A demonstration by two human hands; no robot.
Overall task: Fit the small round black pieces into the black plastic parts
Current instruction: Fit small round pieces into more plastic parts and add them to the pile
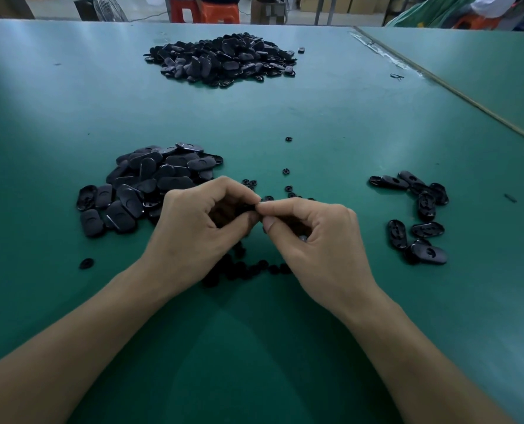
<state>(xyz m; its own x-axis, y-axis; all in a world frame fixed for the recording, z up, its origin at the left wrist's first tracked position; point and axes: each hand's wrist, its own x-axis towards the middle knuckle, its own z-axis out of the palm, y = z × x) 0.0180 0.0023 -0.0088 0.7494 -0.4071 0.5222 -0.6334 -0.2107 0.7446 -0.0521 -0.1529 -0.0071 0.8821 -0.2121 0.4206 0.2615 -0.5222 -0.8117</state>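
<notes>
Plastic part [227,214], held above the table [254,347], is pinched in the left hand [199,221] while the right hand [312,234] pinches at it (round piece hidden), seemingly mid-fit; next, a square press home.

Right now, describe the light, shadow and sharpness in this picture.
Head view: pale glare streaks the green table; the left hand and right hand shade the small round pieces beneath them; the far pile looks softer than the near pile.
</notes>
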